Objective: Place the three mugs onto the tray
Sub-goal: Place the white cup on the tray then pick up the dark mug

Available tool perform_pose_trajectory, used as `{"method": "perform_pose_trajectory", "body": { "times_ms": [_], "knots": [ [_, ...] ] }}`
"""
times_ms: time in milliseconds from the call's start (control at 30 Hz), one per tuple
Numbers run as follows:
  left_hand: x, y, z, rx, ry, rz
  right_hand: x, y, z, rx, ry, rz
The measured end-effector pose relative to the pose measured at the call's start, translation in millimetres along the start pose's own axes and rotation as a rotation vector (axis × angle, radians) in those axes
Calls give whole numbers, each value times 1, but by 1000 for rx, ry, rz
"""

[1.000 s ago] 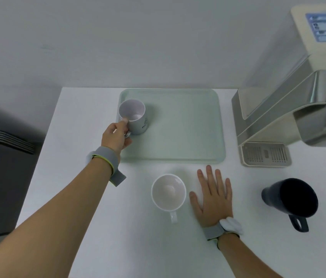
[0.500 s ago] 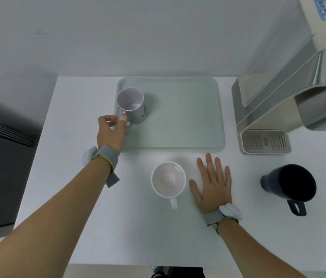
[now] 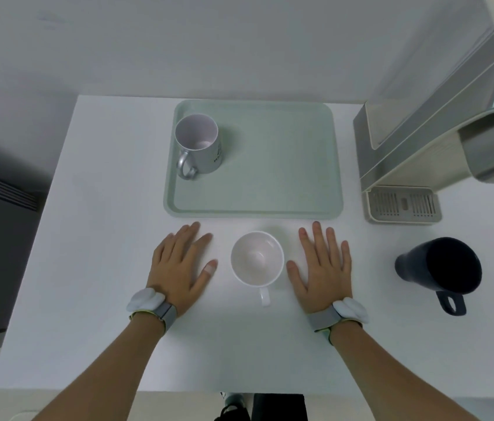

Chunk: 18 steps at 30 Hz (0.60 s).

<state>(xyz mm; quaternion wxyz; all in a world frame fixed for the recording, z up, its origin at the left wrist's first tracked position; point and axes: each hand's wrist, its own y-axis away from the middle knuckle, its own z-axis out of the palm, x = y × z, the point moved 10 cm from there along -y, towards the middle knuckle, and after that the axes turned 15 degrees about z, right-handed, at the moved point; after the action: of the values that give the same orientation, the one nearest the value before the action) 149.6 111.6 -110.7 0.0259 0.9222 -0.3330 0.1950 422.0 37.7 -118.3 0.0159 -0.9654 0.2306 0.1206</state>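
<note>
A pale green tray lies at the back middle of the white table. A silver-grey mug stands upright in the tray's back left corner, handle toward me. A white mug stands on the table just in front of the tray, handle toward me. A dark navy mug stands at the right, handle toward me. My left hand lies flat and open on the table left of the white mug. My right hand lies flat and open on its right. Neither hand touches a mug.
A beige and steel drinks machine with a drip grate stands at the back right, close to the tray's right edge. The table ends at a dark cabinet on the left and at a wall behind.
My left hand has let go of the silver-grey mug's handle and drawn back to lie flat beside the white mug. The mug stays on the tray. The right hand has not moved.
</note>
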Motion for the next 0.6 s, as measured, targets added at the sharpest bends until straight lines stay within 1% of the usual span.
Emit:
{"method": "perform_pose_trajectory", "body": {
  "times_ms": [133, 233, 300, 400, 433, 500, 600],
  "knots": [
    [-5, 1, 3, -3, -35, -4, -3, 2, -5, 5, -5, -2],
    [-6, 3, 2, 21, -62, 3, -8, 7, -21, 36, -130, 6],
    [-5, 3, 2, 26, -62, 17, -11, 16, -34, 18, -224, -14],
    [-5, 3, 1, 36, -62, 15, -25, 34, -44, -136, -415, -74],
    [-5, 2, 0, 36, -62, 14, -30, 41, -46, -199, -477, -68],
    [-4, 2, -1, 41, -56, 10, -38, 51, -47, -285, -574, -6],
    [-4, 3, -2, 46, -46, 10, -48, 60, -43, -390, -709, 135]
  ]
}}
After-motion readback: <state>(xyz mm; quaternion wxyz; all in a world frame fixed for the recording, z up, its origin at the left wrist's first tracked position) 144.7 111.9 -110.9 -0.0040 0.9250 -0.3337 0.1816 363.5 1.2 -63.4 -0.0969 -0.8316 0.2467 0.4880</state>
